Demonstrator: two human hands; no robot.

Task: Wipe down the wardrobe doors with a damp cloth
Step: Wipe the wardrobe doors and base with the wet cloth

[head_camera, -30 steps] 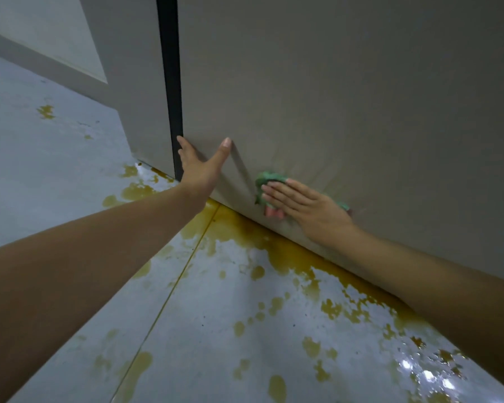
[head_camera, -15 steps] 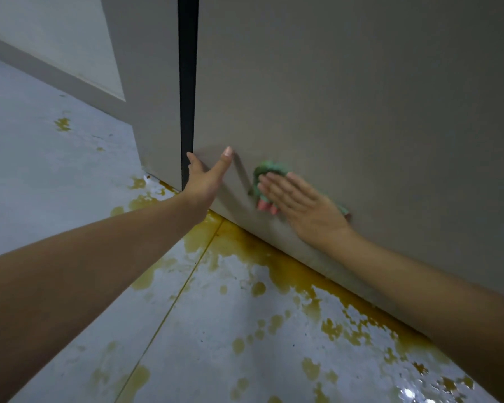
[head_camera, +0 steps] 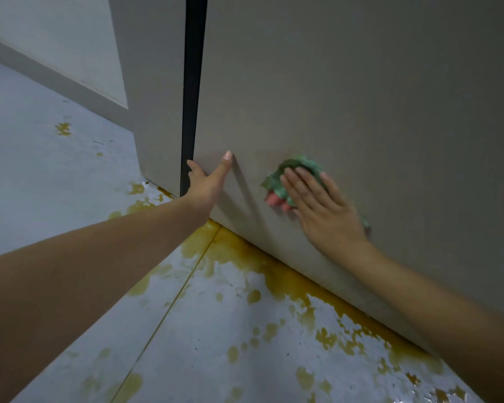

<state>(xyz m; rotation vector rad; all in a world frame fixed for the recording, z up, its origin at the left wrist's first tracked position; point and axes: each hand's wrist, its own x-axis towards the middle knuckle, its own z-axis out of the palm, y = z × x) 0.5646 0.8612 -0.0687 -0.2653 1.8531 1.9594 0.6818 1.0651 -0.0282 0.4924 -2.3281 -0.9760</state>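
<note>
Floor (head_camera: pixel 70 199): pale grey and glossy, blotched with yellow-brown stains that pool thickest along the foot of the wardrobe; a thin seam runs across it.
Left hand (head_camera: pixel 207 181): braced on the edge of the door, thumb flat on the front face, fingers reaching round the edge into the gap. It grips the edge as it did a second ago, so the door stays steadied.
Gap (head_camera: pixel 193 97): a narrow black slit between the two panels.
Wardrobe door (head_camera: pixel 361 97): flat, matt grey-beige, smooth, no handle showing.
Cloth (head_camera: pixel 285 181): bunched and soft, green with a pink part below, pressed against the lower door under the right hand. Over the last second it has climbed a little up the panel, away from the bottom edge.
Right hand (head_camera: pixel 323 207): fingers straight and together, palm flat, pressing the cloth to the door, not curled round it.
Meaning: I judge the wipe is mid-stroke on the bottom strip, working upward; most of this door looks yet to be covered.
</note>
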